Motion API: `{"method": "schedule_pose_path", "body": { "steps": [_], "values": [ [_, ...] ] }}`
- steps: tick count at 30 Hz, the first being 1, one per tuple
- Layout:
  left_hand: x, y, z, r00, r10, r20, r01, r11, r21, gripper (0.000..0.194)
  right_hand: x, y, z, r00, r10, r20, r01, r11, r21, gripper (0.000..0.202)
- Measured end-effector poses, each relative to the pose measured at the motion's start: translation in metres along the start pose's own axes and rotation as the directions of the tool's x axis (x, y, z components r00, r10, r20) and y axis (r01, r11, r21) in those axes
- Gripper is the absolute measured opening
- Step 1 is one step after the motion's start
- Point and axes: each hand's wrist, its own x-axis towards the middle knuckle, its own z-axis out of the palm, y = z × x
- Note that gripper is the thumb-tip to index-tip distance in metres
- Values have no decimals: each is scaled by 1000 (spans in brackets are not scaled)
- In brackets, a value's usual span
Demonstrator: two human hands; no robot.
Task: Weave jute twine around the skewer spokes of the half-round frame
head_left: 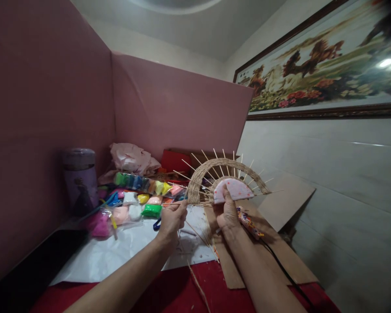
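A half-round woven fan (199, 175) of twine and thin sticks is held up above the table. Stick ends fan outward past its twine band, and a white half-circle of cloth with pink dots (244, 191) covers its centre. My right hand (230, 215) grips the fan at this centre, thumb lying over the cloth and fingers hidden behind. At the band's lower left end, my left hand (173, 219) is closed in a pinch on the edge, by the bottom stick. A loose strand of twine (197, 280) trails over the red cloth below.
Bagged coloured clay packs (151, 211) and a purple tumbler (81, 180) stand to the left. A patterned glue gun (249, 224) with a black cable lies on cardboard (234, 274) by my right forearm. White paper (117, 256) covers part of the red cloth. Pink panels (179, 108) rise behind.
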Motion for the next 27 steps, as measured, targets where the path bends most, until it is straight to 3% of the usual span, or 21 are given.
{"method": "schedule_pose_path", "body": {
  "steps": [4,11,18,22,27],
  "values": [
    [0,-3,0,1000,15,26,-16,1000,10,37,3,1,-1,994,18,-107,-6,994,108,34],
    [0,-6,-2,993,108,44,-114,977,180,29,4,1,-3,994,-16,-107,28,994,106,39],
    [3,-7,-4,949,296,103,-310,830,464,31,4,1,-2,992,-65,-111,73,995,68,40],
    [1,-3,-5,919,369,141,-366,661,655,26,4,-1,-2,988,-76,-136,92,989,114,38],
    [2,10,-13,834,484,265,-436,286,853,16,4,-3,-2,981,-105,-161,121,989,91,43]
  ]
}}
